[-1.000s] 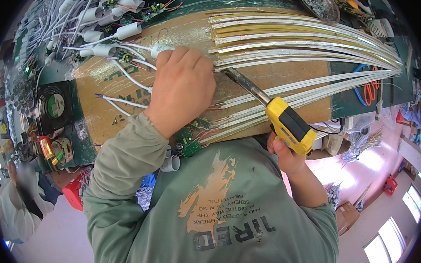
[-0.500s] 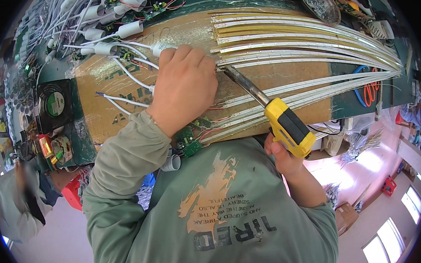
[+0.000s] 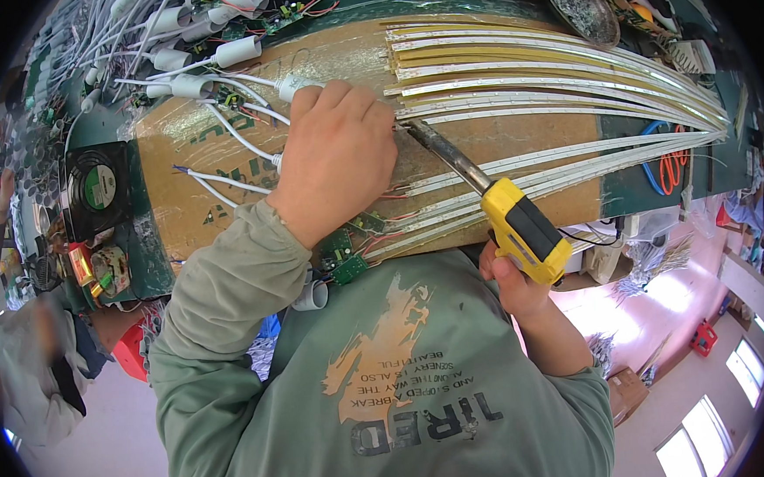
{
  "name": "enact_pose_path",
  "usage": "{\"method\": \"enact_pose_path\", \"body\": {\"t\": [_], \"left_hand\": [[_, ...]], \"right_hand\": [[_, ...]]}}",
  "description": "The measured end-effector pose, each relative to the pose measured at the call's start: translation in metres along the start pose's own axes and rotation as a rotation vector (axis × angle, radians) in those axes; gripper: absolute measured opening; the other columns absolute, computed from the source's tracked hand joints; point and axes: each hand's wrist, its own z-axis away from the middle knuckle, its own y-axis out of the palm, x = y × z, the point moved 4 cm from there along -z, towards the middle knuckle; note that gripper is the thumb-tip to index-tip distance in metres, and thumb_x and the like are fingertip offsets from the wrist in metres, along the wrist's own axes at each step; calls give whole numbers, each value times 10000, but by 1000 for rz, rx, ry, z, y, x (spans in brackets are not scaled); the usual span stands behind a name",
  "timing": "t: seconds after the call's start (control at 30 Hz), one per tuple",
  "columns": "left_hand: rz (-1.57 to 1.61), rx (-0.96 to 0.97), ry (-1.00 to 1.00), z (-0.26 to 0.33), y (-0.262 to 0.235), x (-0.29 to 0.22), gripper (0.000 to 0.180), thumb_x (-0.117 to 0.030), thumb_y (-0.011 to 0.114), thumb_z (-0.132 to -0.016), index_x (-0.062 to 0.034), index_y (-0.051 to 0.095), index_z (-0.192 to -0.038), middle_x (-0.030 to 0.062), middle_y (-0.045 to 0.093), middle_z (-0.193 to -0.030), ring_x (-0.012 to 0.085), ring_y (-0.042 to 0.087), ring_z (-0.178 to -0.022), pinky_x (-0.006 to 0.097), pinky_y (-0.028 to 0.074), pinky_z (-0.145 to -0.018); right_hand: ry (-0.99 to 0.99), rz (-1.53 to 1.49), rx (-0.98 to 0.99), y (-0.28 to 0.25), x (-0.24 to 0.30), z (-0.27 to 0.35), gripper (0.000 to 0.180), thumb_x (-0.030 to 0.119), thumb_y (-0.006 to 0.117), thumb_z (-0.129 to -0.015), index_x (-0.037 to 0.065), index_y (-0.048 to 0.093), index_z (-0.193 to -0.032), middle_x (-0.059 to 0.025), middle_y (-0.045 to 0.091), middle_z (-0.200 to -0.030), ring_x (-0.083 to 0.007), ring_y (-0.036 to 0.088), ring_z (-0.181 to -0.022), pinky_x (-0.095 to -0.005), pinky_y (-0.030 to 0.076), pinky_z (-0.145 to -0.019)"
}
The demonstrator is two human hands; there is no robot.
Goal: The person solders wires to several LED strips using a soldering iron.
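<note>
My right hand is wrapped round the handle of a yellow and black soldering iron. Its dark metal tip rests at the left end of a white LED strip, right beside the fingers of my left hand. That left hand is closed, knuckles up; whatever it pinches is hidden under the fingers. White plastic caps with white cables lie just beyond it. Below its wrist, a green circuit board with thin red wires sits by the ends of several finished-looking strips.
Brown cardboard covers the middle of the green bench. A fan stands at the left, a heap of capped cables at the far left. A metal dish and orange-handled scissors lie right. Another person is at the left.
My hands and the soldering iron have stayed almost still. At the left, the other person has shifted and an arm now reaches up higher.
</note>
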Motion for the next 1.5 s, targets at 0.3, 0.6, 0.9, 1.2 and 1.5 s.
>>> {"method": "enact_pose_path", "body": {"t": [0.3, 0.6, 0.9, 1.2, 1.5], "left_hand": [[1, -3, -2, 1, 0, 0, 62, -111, 674, -766, -77, 647, -810, 61, 610, -867, 268, 587, -914, 408, 411, -812], [-6, -3, 3, 0, 0, 0, 65, -108, 679, -763, -80, 649, -812, 56, 614, -866, 263, 589, -908, 406, 410, -816], [-6, -11, 3, -1, -1, -2, 61, -103, 682, -763, -87, 648, -811, 49, 613, -865, 257, 588, -890, 403, 413, -812], [-7, -8, 7, 1, -1, -1, 72, -90, 681, -765, -90, 648, -829, 48, 616, -869, 259, 587, -880, 399, 413, -809], [89, 150, 100, 0, -15, 3, 119, -101, 703, -777, -119, 661, -887, 29, 606, -980, 253, 575, -961, 390, 401, -829]], "right_hand": [[51, -55, -11, -6, 5, 1, 549, 370, 717, -917, -35, 505, -1221, -67, 550, -746, -165, 529, -609, -296, 457, -545], [33, -31, -27, -12, 2, 4, 568, 360, 708, -926, -48, 499, -1260, -68, 553, -742, -158, 526, -595, -288, 452, -537], [-19, 42, -53, -12, 2, 5, 562, 330, 687, -942, -63, 487, -1290, -81, 570, -745, -157, 530, -593, -286, 449, -539], [-3, 32, -47, -10, 3, 5, 518, 280, 652, -956, -69, 482, -1300, -89, 575, -743, -155, 527, -591, -281, 440, -540], [-44, 73, -42, -13, 1, 5, 492, 260, 652, -962, -53, 481, -1301, -101, 572, -746, -158, 527, -592, -289, 448, -533]]}}
